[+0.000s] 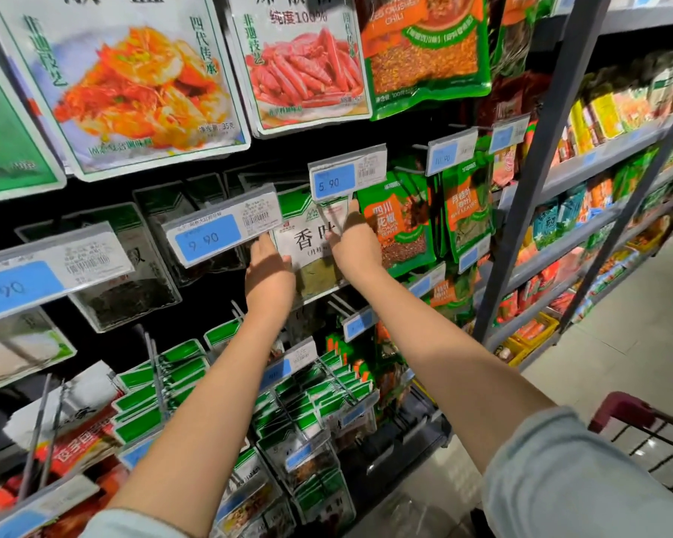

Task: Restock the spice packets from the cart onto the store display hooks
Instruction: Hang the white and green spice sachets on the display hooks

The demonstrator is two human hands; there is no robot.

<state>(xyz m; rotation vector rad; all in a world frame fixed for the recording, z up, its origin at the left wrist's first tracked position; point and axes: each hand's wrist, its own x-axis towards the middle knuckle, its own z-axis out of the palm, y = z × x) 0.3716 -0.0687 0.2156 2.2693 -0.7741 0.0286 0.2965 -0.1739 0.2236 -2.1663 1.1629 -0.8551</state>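
Note:
A white and green spice packet [311,246] with dark Chinese print and a clear window of greenish leaves hangs at the middle row of hooks, under the 5.90 price tag [346,173]. My left hand [267,271] holds its left edge, thumb on the front of the packet. My right hand [356,246] grips its right edge, with a finger stretched up towards the tag. Both arms reach up and forward. The red handle of the cart [624,415] shows at the lower right, its load out of view.
Hooks all around carry packets: big chilli bags [307,64] above, green Sichuan pepper bags [403,227] to the right, dark packets [133,281] to the left, rows of green-topped packets [327,386] below. Price tags jut out on hook ends. A grey shelf upright [537,165] stands right.

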